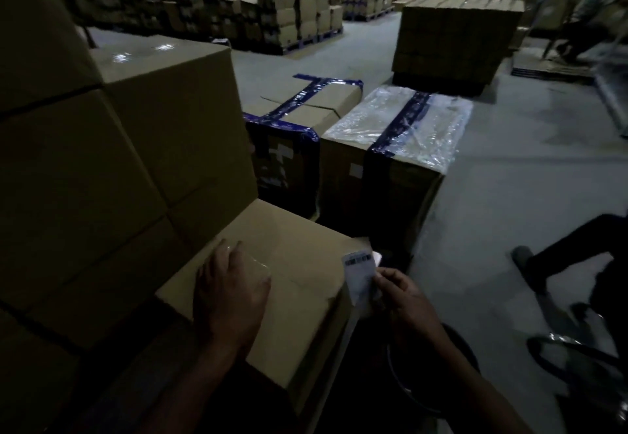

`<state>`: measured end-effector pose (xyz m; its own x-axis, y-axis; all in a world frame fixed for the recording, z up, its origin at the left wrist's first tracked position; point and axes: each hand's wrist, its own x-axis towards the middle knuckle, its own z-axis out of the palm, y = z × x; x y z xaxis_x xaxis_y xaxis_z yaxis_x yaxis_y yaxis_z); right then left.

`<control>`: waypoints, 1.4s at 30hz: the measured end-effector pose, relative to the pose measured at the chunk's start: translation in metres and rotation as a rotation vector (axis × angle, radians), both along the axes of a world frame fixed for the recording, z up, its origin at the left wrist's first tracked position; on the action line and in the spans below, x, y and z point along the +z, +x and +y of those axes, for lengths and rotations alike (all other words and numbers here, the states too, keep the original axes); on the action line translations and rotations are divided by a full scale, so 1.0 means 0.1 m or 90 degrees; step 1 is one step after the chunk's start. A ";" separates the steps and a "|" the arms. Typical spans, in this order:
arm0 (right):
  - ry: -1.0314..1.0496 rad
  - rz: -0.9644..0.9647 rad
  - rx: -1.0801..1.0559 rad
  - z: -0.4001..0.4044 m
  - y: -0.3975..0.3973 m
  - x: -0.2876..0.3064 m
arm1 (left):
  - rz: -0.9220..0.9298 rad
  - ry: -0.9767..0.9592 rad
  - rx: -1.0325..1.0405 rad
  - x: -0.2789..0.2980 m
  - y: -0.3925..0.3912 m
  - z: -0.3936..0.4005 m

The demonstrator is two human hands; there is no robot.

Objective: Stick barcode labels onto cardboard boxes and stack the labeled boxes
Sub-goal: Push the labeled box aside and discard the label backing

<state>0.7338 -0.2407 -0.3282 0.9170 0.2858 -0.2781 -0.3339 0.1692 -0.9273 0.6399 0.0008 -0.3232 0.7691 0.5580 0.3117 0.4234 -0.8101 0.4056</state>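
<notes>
A cardboard box (289, 284) sits low in front of the person, against the foot of a tall stack of boxes (102, 168) on its left, its long axis running from the near left to the far right. The left hand (231, 292) lies flat on the box top near its left edge, fingers straight and pointing away. The right hand (402, 292) pinches a barcode label (360, 274) just off the box's right edge; the strip stands roughly upright, barcode end up. Two blue-taped boxes (339, 134) stand on the floor (509, 178) beyond.
</notes>
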 end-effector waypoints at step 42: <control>-0.237 -0.395 0.328 -0.58 1.11 -0.17 | -0.259 -0.099 0.023 0.07 0.58 -2.19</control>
